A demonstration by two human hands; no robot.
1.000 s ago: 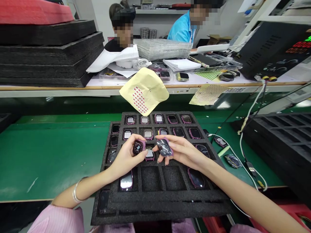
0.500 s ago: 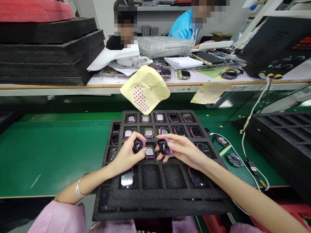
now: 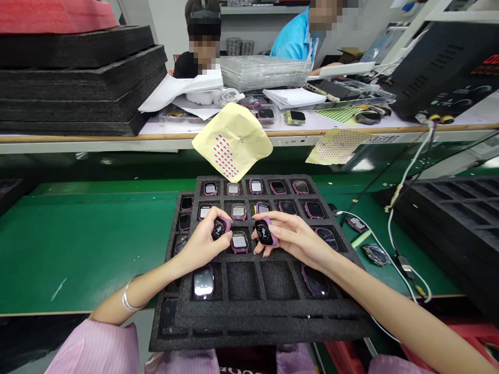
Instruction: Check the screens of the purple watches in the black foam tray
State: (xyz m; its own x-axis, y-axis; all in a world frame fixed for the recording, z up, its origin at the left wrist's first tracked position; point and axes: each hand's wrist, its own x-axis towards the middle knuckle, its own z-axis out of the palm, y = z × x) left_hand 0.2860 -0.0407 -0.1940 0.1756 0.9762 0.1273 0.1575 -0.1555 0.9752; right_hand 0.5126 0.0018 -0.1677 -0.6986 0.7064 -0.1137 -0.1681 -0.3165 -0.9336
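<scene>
My left hand (image 3: 206, 238) pinches a purple-cased smartwatch body (image 3: 220, 228) by its edges, its dark screen lit with a small figure. In my right hand (image 3: 290, 234) is a second purple smartwatch body (image 3: 264, 232), tilted, with a similar lit screen. Both are held above a black foam tray (image 3: 241, 310) with square pockets. Between the hands, another purple watch (image 3: 239, 241) with a pale lit screen rests in its pocket. More such watches fill the far rows, some screens pale and others dark. Near the front lies a watch with a shiny screen (image 3: 204, 281).
Another foam tray lies under this one. Black foam trays (image 3: 78, 83) are stacked at the far left, more (image 3: 460, 223) at the right. A yellow sticker sheet (image 3: 234, 140) hangs from the shelf edge. White cables (image 3: 393, 228) trail on the right. Two people sit across the bench.
Both hands still hold their watches. The left watch has turned slightly and shifted a little left; the right one has tilted slightly. The camera view has moved a little.
</scene>
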